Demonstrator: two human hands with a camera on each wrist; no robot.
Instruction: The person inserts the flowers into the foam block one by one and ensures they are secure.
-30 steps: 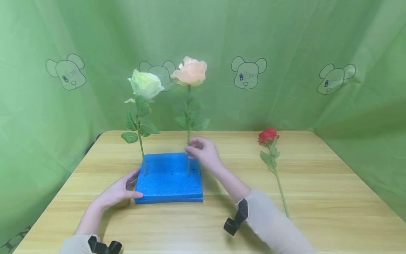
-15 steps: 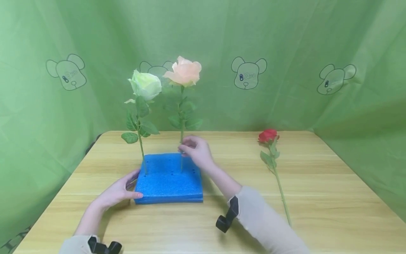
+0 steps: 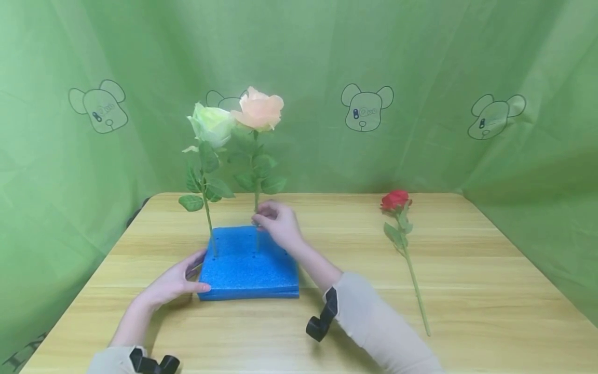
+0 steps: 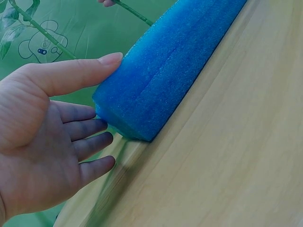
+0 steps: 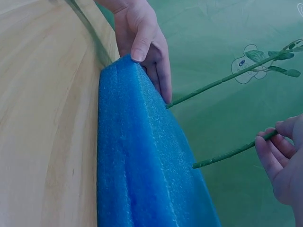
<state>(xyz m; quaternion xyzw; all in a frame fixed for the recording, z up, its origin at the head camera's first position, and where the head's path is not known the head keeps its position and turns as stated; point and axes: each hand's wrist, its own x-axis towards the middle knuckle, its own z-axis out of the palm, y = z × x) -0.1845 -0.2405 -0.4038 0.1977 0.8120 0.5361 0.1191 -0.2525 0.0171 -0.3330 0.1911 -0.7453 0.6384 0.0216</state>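
My right hand pinches the green stem of a pink rose, upright over the blue foam block. The stem's lower end is at the block's top face; I cannot tell whether it is in a hole. A pale green-white rose stands in the block's left side, its leaves beside the pink one's. My left hand is at the block's left front corner, thumb on the top edge, the other fingers loosely extended along the side.
A red rose lies on the right of the wooden table, its stem toward the front. Small dark holes mark the block's top. A green curtain with printed bear heads surrounds the table.
My right hand has carried the pink rose leftward across the block, from its right side to about the middle, closer to the green-white rose. The left hand stays in place.
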